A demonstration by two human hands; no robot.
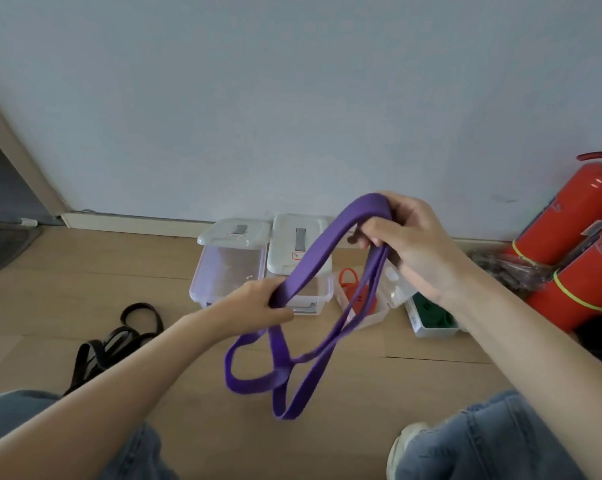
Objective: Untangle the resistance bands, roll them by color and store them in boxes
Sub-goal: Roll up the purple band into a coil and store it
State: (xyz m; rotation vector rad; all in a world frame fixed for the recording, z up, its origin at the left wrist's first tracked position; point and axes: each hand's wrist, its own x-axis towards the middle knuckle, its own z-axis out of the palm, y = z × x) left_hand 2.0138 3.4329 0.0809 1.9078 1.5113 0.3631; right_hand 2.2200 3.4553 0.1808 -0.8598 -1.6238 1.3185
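A purple resistance band (313, 261) hangs in the air between both hands, its loops dangling and crossing low over the wooden floor. My left hand (258, 301) pinches it at the lower left. My right hand (410, 237) grips its upper end, held higher to the right. Black bands (119, 336) lie tangled on the floor at the left. Four clear plastic boxes stand by the wall: one (223, 271) empty with its lid propped up, a second (299, 251) behind the purple band, a third holding an orange band (356, 292), a fourth holding a green band (431, 315).
Two red fire extinguishers (569, 244) lean at the right against the pale wall. A door frame (22, 161) and dark mat are at the left. My knees in blue jeans (483, 441) and a white shoe (401, 441) sit at the bottom of the view.
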